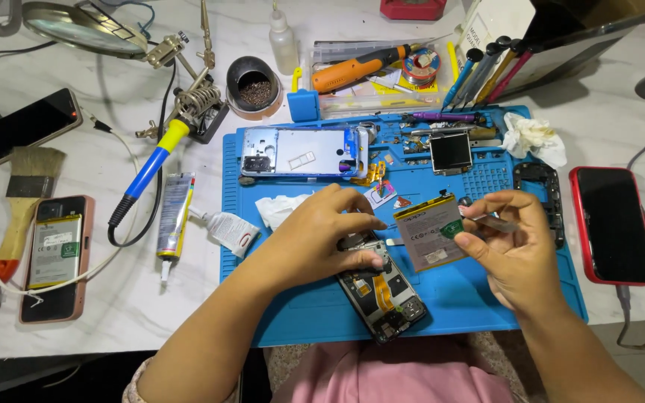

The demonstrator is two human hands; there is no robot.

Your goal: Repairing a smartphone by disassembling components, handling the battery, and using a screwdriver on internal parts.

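Note:
An opened phone (pixel 386 292) with its circuit boards and flex cables exposed lies on a blue work mat (pixel 472 298). My left hand (pixel 315 235) rests on its upper end, fingertips pressing on it. A flat grey battery (pixel 428 233) lies tilted on the mat just to the right. My right hand (pixel 513 250) hovers over the battery's right edge, pinching a small green circuit board (pixel 452 227) between thumb and fingers, with a thin metal tool (pixel 487 219) held along the fingers.
A phone back frame (pixel 304 151), a small square module (pixel 451 152) and tissue (pixel 535 138) lie on the mat's far side. A red phone (pixel 612 224) sits right. Left are a soldering iron (pixel 147 172), glue tubes (pixel 175 215), an open phone in a pink case (pixel 55 257) and a brush (pixel 25 198).

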